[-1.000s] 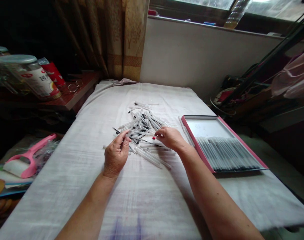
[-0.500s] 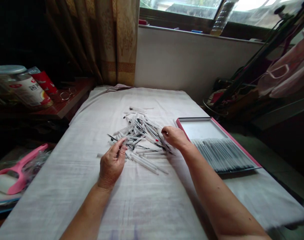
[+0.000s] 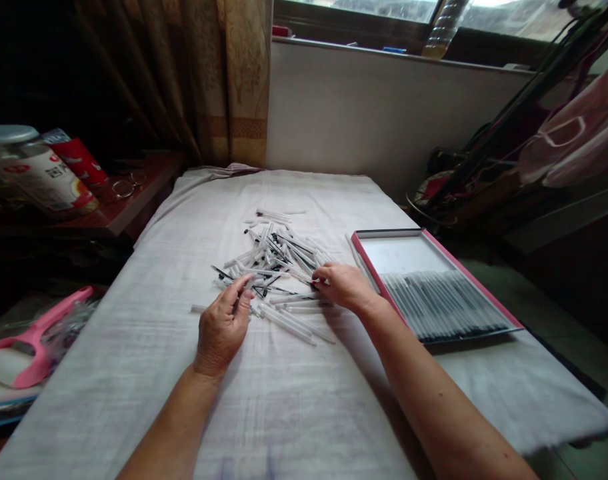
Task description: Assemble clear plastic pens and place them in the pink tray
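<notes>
A loose pile of pen parts (image 3: 269, 253), with translucent white tubes, thin dark refills and black tips, lies in the middle of the cloth-covered table (image 3: 264, 400). My left hand (image 3: 223, 327) is at the pile's near left edge, thumb and fingertips closed on a translucent pen tube, mostly hidden by the fingers. On the right side of the pile my right hand (image 3: 345, 285) reaches down with its fingers pinched together among the parts. What it grips is hidden. Right of that hand stands a shallow pink-edged box (image 3: 397, 250) with a row of pens (image 3: 444, 307) in its near half.
A few tubes lie along the box's left side. On a wooden stand at left are a lidded jar (image 3: 39, 177), a red packet (image 3: 81, 160) and glasses (image 3: 127, 185). A pink-handled object (image 3: 39, 333) sits below. Curtain (image 3: 219, 80) and wall close the far side.
My right hand has moved left and slightly down, onto the parts near the small red piece. My left hand keeps its place and pinch. The view has tilted slightly downward.
</notes>
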The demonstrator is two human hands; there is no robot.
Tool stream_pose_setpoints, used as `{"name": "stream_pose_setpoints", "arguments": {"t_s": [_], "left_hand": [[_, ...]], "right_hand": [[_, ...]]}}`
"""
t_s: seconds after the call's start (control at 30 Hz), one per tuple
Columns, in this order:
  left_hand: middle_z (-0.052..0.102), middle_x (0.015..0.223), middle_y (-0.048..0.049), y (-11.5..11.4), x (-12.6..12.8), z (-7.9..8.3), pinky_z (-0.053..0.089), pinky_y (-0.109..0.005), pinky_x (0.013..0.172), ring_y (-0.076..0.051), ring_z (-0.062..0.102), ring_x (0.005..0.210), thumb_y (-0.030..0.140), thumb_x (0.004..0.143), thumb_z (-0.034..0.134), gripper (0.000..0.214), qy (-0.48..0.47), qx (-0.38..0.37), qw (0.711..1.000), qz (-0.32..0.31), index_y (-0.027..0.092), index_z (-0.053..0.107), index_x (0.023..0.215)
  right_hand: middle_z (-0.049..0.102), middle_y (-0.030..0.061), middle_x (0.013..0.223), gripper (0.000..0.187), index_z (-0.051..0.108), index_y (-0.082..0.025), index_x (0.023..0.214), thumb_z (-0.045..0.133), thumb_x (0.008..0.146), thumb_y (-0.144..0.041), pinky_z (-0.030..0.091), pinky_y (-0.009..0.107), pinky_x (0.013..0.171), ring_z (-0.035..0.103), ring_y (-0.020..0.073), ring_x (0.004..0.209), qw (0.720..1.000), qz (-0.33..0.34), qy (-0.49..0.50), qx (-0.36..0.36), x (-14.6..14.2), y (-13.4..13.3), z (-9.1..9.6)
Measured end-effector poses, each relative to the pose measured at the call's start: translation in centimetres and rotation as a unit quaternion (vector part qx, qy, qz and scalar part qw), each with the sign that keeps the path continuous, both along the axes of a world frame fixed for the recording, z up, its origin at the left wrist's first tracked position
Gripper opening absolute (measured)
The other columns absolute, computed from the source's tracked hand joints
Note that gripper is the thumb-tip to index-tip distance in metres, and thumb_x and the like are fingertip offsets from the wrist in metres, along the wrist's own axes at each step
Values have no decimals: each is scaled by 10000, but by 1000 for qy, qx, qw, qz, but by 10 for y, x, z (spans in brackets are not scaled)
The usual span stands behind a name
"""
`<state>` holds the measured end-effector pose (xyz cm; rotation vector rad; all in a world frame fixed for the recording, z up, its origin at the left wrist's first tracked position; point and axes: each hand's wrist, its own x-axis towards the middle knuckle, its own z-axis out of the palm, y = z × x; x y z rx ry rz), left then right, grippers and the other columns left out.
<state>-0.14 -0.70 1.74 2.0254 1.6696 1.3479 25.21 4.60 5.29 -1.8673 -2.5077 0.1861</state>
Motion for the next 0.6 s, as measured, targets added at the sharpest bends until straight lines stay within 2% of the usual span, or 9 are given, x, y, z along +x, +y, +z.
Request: {"name": "stream_pose_setpoints", "arguments": {"t_s": [0.13,0.23,0.33,0.43,0.5,0.6], "left_hand": [[758,904,-46,0,0,0,556,-238,692,-172,722,792,361,937,505,332,1,2,1000,1,198,651,1187],[758,905,-44,0,0,1,555,-236,683,-171,721,788,367,935,502,335,3,-4,1000,2,204,650,1187],[758,897,-41,0,1,1,555,-238,678,-171,719,784,370,935,494,340,4,-8,1000,-5,209,646,1192],[757,884,-40,0,1,2,553,-241,680,-173,718,779,370,933,489,337,2,-5,1000,-4,209,650,1182],[757,878,-37,0,0,2,552,-239,678,-173,719,777,370,932,489,334,2,-2,1000,1,212,651,1177],[758,874,-34,0,0,3,551,-233,664,-172,719,774,370,930,492,328,3,-1,1000,3,217,654,1170]], "right_hand": [[723,138,987,271,708,-173,1007,453,916,-163,481,291,687,697,247,875,996,5,-86,12,-16,-4,3],[724,184,972,338,707,-130,1022,398,899,-70,495,308,694,702,265,890,995,2,-99,6,-26,-6,3],[731,204,967,345,737,-114,987,415,879,-58,499,315,705,705,275,896,995,4,-103,-11,-32,-7,4],[743,191,939,306,758,-126,931,456,888,-134,492,300,688,709,269,871,995,1,-104,-15,-29,-6,7],[751,159,938,306,758,-161,934,464,912,-241,484,289,689,707,252,863,996,-25,-89,8,-18,-5,10],[751,103,1000,340,741,-228,1004,439,926,-364,473,290,716,692,239,913,988,-123,-42,81,13,1,18]]}}
